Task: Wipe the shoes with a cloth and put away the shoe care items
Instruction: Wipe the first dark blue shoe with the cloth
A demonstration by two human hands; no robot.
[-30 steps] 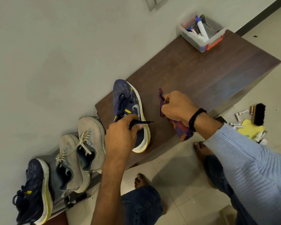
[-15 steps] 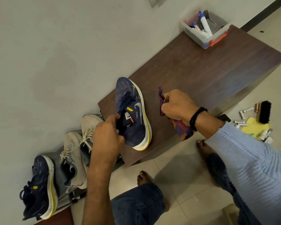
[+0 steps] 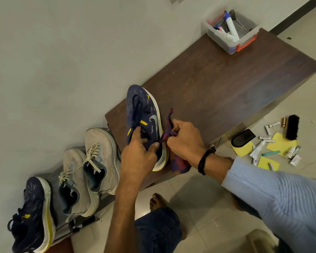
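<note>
Head view: I see a navy mesh running shoe with a yellow-edged white sole (image 3: 144, 110) standing on the near left end of a dark brown wooden bench top (image 3: 226, 84), its toe pointing away toward the pale wall. The left hand (image 3: 137, 152) grips the shoe at its heel end, thumb on the outer side of the collar and fingers curled into the opening. The right hand (image 3: 184, 141) is closed round a bunched purple and orange checked cloth (image 3: 179, 165) just right of the shoe. The cloth's top stands up beside the sole and the rest hangs over the bench's near edge. On my feed the cloth looks to touch the shoe's side, but I cannot be sure.

On a lower rack to the left stand two pale grey lace-up trainers (image 3: 102, 143) side by side, and left of them a second navy running shoe (image 3: 33, 207). At the bench's far right corner sits a clear plastic box with an orange latch (image 3: 228, 48), holding a white bottle with a blue cap (image 3: 231, 26). On the tiled floor right of the bench lie a black-bristled shoe brush (image 3: 292, 126), flat yellow cloths (image 3: 281, 145) and several small tubes, well apart from both hands.
</note>
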